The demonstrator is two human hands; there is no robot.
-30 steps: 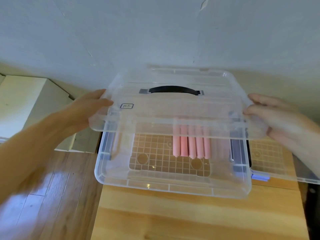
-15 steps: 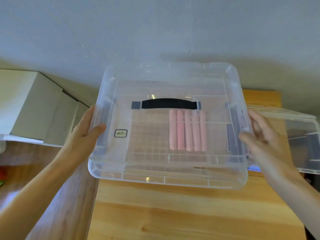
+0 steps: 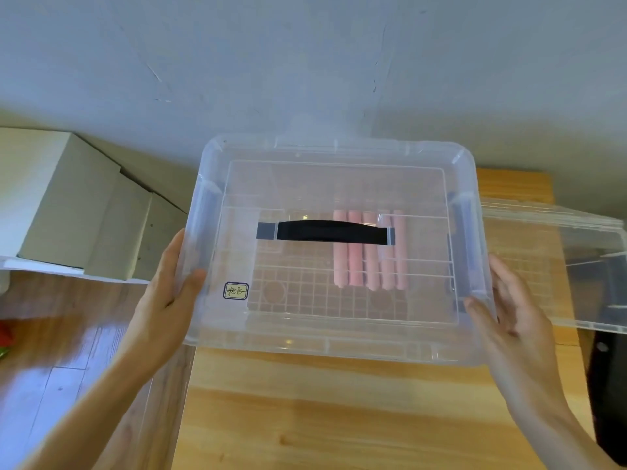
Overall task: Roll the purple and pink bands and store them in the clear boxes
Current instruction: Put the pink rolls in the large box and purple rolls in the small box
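On the wooden bench (image 3: 339,412), close to the wall, sits a clear box (image 3: 332,347) with its clear lid (image 3: 339,184) laid over the top. Five pink rolled bands (image 3: 369,262) lie side by side on the gridded floor inside, right of centre, seen through the lid; the black handle (image 3: 330,231) on the lid crosses over their upper halves. A small handwritten label (image 3: 235,291) sits near the lid's front left corner.

At the box's left end, the left hand (image 3: 166,300) grips the lid's edge, thumb curled onto the top and the fingers (image 3: 171,252) lying along the side. At the right end, the right hand (image 3: 509,317) lies against the edge with its fingers (image 3: 502,269) nearly straight and slightly apart, thumb touching the front right corner; whether it pinches the rim cannot be told. The bands are well apart from both hands, nearer the right one.

Just beside the right hand, a second clear box (image 3: 583,266) touches or nearly touches the first one, leaving little room on that side. The first box's left end overhangs the bench edge, above the wooden floor (image 3: 51,351). A pale cardboard box (image 3: 68,205) stands off to the left by the wall. Open bench surface stretches in front of the box toward the person.
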